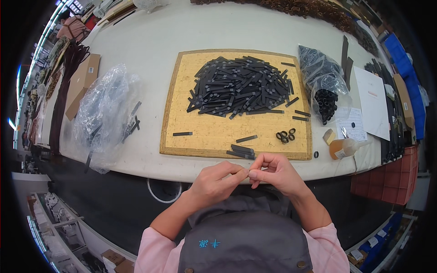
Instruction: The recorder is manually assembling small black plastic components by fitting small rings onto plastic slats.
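Note:
My left hand [217, 181] and my right hand [278, 174] meet in front of the table's near edge, fingertips pinched together. Whatever they hold between them is too small and covered to make out. Just beyond the fingers, a few short black strips [241, 149] lie at the front edge of a yellow board [200, 125]. Farther back on the board rises a big heap of black strips [243, 86], many with a lighter grey end. Several small black rings [285, 135] cluster at the board's right front, and single strips lie scattered around.
Right of the board lie a clear bag of black rings [324, 102], a glue bottle [342, 148] with amber liquid, and white paper [371, 102]. On the left, a crumpled clear plastic bag [102, 118] rests near a cardboard box [83, 86]. A red crate [387, 178] stands below right.

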`<move>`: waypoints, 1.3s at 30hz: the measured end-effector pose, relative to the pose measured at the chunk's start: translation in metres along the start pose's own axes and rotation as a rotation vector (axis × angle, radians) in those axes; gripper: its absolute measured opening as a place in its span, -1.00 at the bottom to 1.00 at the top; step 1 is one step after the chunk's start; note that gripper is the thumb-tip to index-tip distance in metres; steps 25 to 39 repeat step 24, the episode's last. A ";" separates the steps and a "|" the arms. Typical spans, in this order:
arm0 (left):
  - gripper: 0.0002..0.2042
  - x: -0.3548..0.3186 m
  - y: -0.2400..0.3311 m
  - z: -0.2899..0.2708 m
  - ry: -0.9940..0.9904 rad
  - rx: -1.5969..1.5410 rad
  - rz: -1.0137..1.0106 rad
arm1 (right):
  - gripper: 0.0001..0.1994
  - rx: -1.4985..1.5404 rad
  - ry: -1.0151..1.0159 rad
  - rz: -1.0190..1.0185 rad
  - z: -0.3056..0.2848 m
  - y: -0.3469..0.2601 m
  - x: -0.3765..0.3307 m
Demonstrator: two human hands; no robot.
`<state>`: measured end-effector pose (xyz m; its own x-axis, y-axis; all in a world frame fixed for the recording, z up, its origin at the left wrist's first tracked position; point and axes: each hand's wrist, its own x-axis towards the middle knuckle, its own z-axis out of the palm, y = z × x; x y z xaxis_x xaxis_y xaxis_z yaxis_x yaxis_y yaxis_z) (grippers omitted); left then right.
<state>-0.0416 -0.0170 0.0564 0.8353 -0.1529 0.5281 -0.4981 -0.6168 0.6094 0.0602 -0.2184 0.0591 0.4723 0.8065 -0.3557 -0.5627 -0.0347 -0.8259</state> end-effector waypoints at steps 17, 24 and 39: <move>-0.81 0.008 -0.004 -0.004 -0.070 -0.110 -0.271 | -0.85 -0.215 0.036 -0.039 -0.002 -0.003 0.017; -0.83 0.003 -0.009 0.011 0.016 -0.268 -0.417 | -0.84 -0.225 0.232 -0.207 0.014 0.029 0.016; -0.83 0.003 -0.009 0.011 0.016 -0.268 -0.417 | -0.84 -0.225 0.232 -0.207 0.014 0.029 0.016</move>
